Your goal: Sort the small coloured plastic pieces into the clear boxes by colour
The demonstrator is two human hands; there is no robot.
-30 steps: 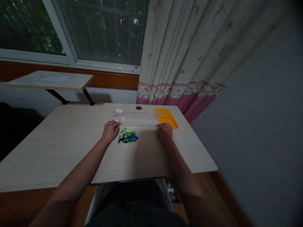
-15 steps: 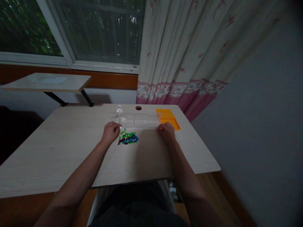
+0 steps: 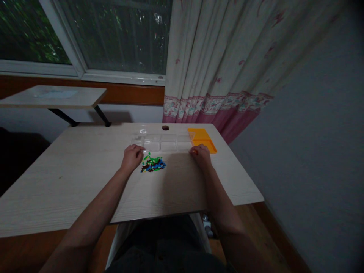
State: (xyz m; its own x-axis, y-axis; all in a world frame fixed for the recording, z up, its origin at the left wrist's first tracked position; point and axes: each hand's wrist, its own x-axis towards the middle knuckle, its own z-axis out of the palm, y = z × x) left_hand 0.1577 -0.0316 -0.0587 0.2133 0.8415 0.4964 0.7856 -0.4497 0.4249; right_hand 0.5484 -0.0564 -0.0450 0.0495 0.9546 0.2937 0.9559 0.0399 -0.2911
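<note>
A clear plastic tray with several compartments (image 3: 167, 141) lies on the far part of a pale wooden table (image 3: 85, 178). My left hand (image 3: 131, 157) rests at the tray's near left corner, fingers curled against its edge. My right hand (image 3: 201, 155) sits at the near right corner, fingers curled, with a small orange-red spot at the fingertips. Between both hands lies a small heap of green, blue and dark little pieces (image 3: 152, 164). An orange lid (image 3: 202, 139) lies just right of the tray, touching it.
A round cable hole (image 3: 165, 127) marks the table's far edge. A smaller side table (image 3: 54, 95) stands under the window at the left. A patterned curtain (image 3: 222, 60) hangs behind, and a grey wall (image 3: 313, 151) is close on the right.
Both hands have stayed at the tray's near corners. The view has shifted slightly; the right hand edged a little to the right.
</note>
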